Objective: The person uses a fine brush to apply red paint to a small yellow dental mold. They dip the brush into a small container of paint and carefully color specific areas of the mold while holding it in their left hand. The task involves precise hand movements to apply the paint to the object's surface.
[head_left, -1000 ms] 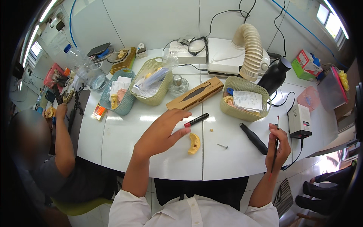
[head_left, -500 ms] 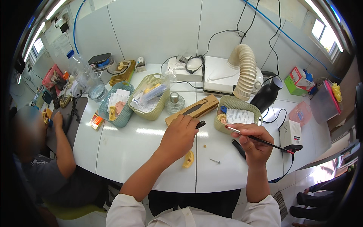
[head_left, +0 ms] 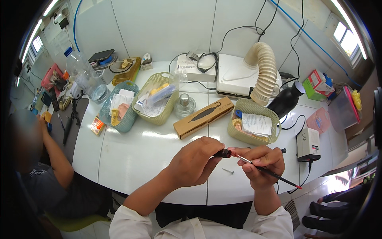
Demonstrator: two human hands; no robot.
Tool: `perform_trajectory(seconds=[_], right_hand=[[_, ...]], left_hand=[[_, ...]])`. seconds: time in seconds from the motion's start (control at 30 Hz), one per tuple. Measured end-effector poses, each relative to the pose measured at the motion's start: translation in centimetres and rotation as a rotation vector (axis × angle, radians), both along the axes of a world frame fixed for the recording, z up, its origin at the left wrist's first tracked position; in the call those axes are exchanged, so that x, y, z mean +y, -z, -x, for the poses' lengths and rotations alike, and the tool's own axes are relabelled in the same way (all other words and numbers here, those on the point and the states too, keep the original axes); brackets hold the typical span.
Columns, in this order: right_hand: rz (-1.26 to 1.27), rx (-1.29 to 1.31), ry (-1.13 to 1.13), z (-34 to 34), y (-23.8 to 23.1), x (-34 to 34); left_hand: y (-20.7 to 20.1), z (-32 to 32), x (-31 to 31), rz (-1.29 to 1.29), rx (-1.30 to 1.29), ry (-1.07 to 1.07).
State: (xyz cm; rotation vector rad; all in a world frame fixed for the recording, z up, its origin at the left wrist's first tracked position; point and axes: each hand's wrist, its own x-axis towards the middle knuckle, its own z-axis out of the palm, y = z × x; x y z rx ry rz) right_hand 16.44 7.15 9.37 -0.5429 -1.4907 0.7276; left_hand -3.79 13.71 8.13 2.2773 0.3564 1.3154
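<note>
My left hand (head_left: 195, 161) is closed around a short black tool (head_left: 223, 153) with a dark reddish end, its kind unclear. In a pinch, my right hand (head_left: 263, 165) holds a slim black-handled instrument (head_left: 274, 173) with a silver neck and a red far end. A small red bit sits at its working tip, right beside the end of the black tool; whether they touch I cannot tell. Below the hands lies a small metal screw (head_left: 228, 171) on the white table (head_left: 131, 167). Behind my right hand shows the end of a black handpiece (head_left: 283, 150).
Beyond my hands stand a cardboard box (head_left: 203, 117), green baskets (head_left: 254, 137) and a teal basket (head_left: 115, 127), with a glass burner (head_left: 185, 105) between. A white hose unit (head_left: 234, 75), black bottle (head_left: 286, 97) and corded white box (head_left: 308, 145) stand further right. Another person (head_left: 49, 159) sits left.
My left hand has come down and right, bringing the black tool to the instrument's tip. My right hand has dropped slightly. The yellow arch-shaped piece is now hidden.
</note>
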Motion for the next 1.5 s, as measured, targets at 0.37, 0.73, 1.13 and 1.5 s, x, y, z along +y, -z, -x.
perform_trajectory(seconds=[0.37,0.73,1.13,1.5], right_hand=[[-0.037,-0.017,0.055,1.5,0.3,-0.4],[-0.044,-0.051,0.038,1.3,-0.2,-0.5],[-0.132,-0.242,0.219,1.5,-0.3,-0.5],[0.016,-0.293,-0.017,-0.7,-1.0,-0.7]], left_hand=[[1.1,-0.9,-0.6,-0.230,-0.104,-0.165],[1.3,-1.1,-0.6,-0.216,-0.131,-0.180],[1.2,-1.2,-0.7,-0.281,-0.104,-0.232],[1.1,-1.1,-0.2,-0.237,-0.099,-0.262]])
